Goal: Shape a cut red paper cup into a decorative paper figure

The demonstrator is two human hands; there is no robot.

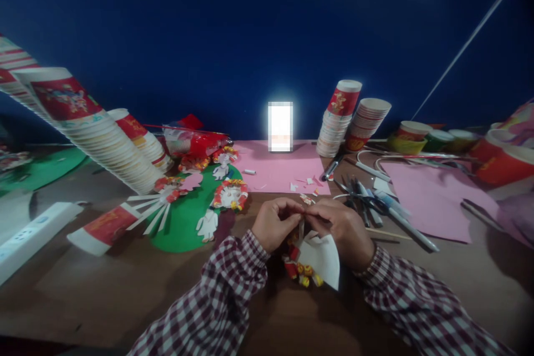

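Observation:
A white paper piece (323,258) with red and yellow curled bits (305,273) along its lower left edge hangs below both hands, near the middle of the table. My left hand (277,225) is closed, thumb and forefinger pinched at a thin white strip of this paper craft. From the right, my right hand (344,229) meets it at the fingertips, its fingers pinching the craft's upper part. The exact spot between the fingertips is too small to make out.
Stacked paper cups (117,150) lean at the left, and another cup stack (339,117) stands behind. Green card (179,228) holds paper figures. Scissors and pens (375,200) lie right, beside pink paper (434,194). A power strip (33,239) is far left.

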